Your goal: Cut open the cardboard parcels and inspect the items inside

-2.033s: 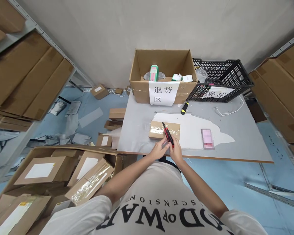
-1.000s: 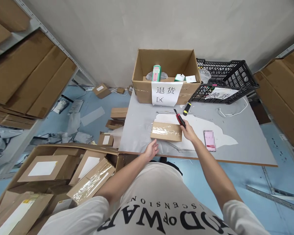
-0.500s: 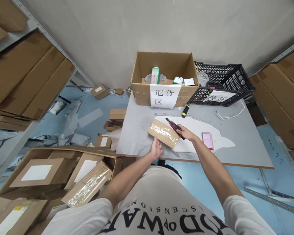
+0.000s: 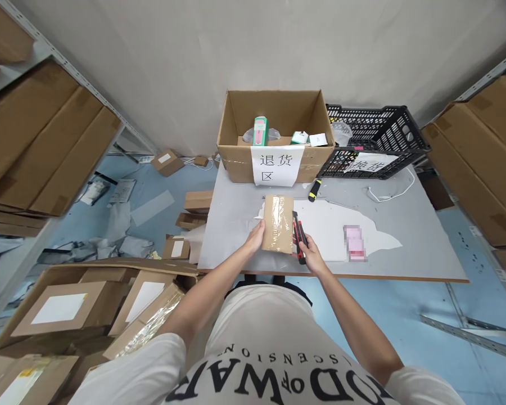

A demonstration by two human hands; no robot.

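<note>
A small brown cardboard box (image 4: 278, 224) with shiny clear tape along its middle is held over the near part of the table. My left hand (image 4: 256, 236) grips its left edge, with the fingers partly hidden by the box. In my right hand (image 4: 312, 254) is a red and black box cutter (image 4: 299, 238), its tip pointing away from me beside the box's right edge. Below them a torn white sheet (image 4: 329, 225) lies on the grey table (image 4: 421, 247). To the right a pink card-like item (image 4: 355, 243), blurred out, rests on that sheet.
An open carton (image 4: 236, 160) with a paper sign holds small green and white boxes at the back. Beside it stands a black plastic crate (image 4: 388, 143). A yellow-black tool (image 4: 315, 190) and a white cable (image 4: 392, 198) lie nearby. A large carton of parcels (image 4: 122, 264) is at left.
The small box has turned from a slant to nearly upright in view. My left hand moved up along its left side, and the cutter swung round to its right edge.
</note>
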